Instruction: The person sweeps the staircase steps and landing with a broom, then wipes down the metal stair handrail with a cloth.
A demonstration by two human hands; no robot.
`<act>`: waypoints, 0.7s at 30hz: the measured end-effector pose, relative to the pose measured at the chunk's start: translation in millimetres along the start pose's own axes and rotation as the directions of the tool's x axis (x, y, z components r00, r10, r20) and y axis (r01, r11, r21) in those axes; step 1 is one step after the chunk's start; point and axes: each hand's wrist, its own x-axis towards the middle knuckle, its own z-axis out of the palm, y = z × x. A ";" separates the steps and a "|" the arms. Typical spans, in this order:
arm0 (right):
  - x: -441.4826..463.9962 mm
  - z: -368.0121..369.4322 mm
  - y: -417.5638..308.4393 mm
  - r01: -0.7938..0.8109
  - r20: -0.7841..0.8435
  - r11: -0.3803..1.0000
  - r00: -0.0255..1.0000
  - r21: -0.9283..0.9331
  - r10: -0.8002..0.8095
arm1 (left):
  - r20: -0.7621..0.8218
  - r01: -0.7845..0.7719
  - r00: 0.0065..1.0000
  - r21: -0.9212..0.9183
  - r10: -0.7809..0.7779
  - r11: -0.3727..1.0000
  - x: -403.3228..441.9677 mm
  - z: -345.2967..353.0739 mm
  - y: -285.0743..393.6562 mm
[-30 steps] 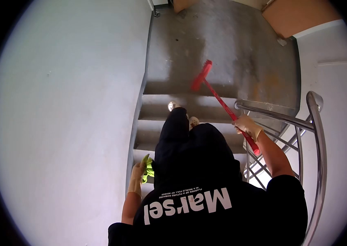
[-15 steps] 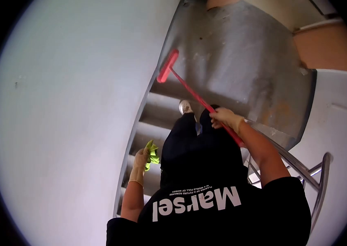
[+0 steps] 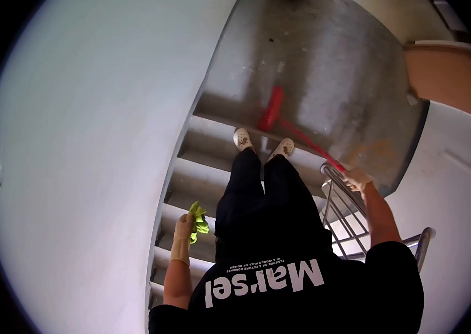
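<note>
My left hand, in a pale glove, is closed on a crumpled lime-green cloth beside my left hip, above the stairs. My right hand, gloved too, grips the red handle of a broom out to the right, near the top of the railing. The red broom head, a little blurred, is at the edge between the landing and the top step, ahead of my feet. Both my feet, in white clogs, are on the stairs just below that edge.
Grey concrete steps run down behind me along a pale wall on the left. A metal railing stands at the right. Past the stained landing is an orange-brown panel at the upper right.
The broom head swung left to the wall side, then came back right. My right hand moved inward, then outward to the right. My left hand still holds the cloth. Both clogs now show fully.
</note>
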 end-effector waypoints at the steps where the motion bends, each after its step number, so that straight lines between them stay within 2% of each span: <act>1: 19.4 -32.0 35.1 -0.052 -0.070 0.999 0.996 0.013 0.053 | 0.006 -0.004 1.000 -0.036 0.004 0.999 1.3 4.1 -2.2; 2: 34.0 -51.5 61.0 -0.108 -0.137 0.994 0.984 0.032 0.111 | 0.039 0.006 0.999 -0.060 -0.004 0.998 -0.2 6.8 5.2; 3: 25.2 -61.0 67.1 -0.115 -0.368 0.948 0.930 -0.295 -0.002 | 0.046 0.004 0.999 -0.035 -0.003 0.999 -3.4 9.2 17.4; 5: 11.1 -80.9 85.5 -0.191 -0.534 0.813 0.829 -0.550 -0.166 | 0.036 -0.002 0.999 0.036 0.001 0.999 -18.5 18.6 44.4; 7: -2.6 -94.6 102.0 -0.073 -0.588 0.710 0.624 -0.700 -0.515 | 0.057 -0.022 0.998 0.050 0.019 0.998 -33.7 26.5 64.1; 8: -14.5 -98.0 108.6 -0.077 -0.609 0.733 0.619 -0.676 -0.497 | 0.026 -0.046 0.999 0.057 0.045 0.997 -40.0 29.6 70.4; 10: -51.5 -99.4 105.4 -0.101 -0.620 0.921 0.766 -0.377 -0.170 | -0.024 -0.095 0.995 0.075 0.097 0.993 -50.4 37.7 78.4; 11: -56.2 -96.1 116.1 -0.106 -0.633 0.932 0.760 -0.346 -0.149 | -0.008 -0.117 0.993 0.095 0.119 0.989 -52.9 37.5 78.4; 13: -61.6 -93.3 143.9 -0.063 -0.594 0.983 0.803 -0.170 -0.051 | 0.035 -0.220 0.975 0.184 0.217 0.958 -63.9 43.9 86.9; 14: -64.4 -88.4 154.3 -0.011 -0.574 0.963 0.804 -0.270 -0.152 | 0.055 -0.241 0.970 0.204 0.235 0.949 -71.3 50.9 91.9; 16: -49.2 -83.5 182.7 0.078 -0.534 0.939 0.805 -0.335 -0.258 | -0.004 -0.228 0.971 0.287 0.239 0.930 -93.7 67.4 105.9; 17: -30.8 -79.0 196.5 0.116 -0.525 0.947 0.809 -0.301 -0.266 | 0.006 -0.251 0.965 0.301 0.262 0.920 -92.7 70.0 103.0; 20: -17.4 -89.9 217.9 0.162 -0.506 0.961 0.824 -0.222 -0.256 | 0.017 -0.283 0.959 0.133 0.283 0.950 -100.1 86.4 108.9; 21: -19.0 -94.3 222.5 0.180 -0.493 0.964 0.831 -0.198 -0.257 | 0.008 -0.296 0.955 0.148 0.298 0.944 -108.0 93.6 115.5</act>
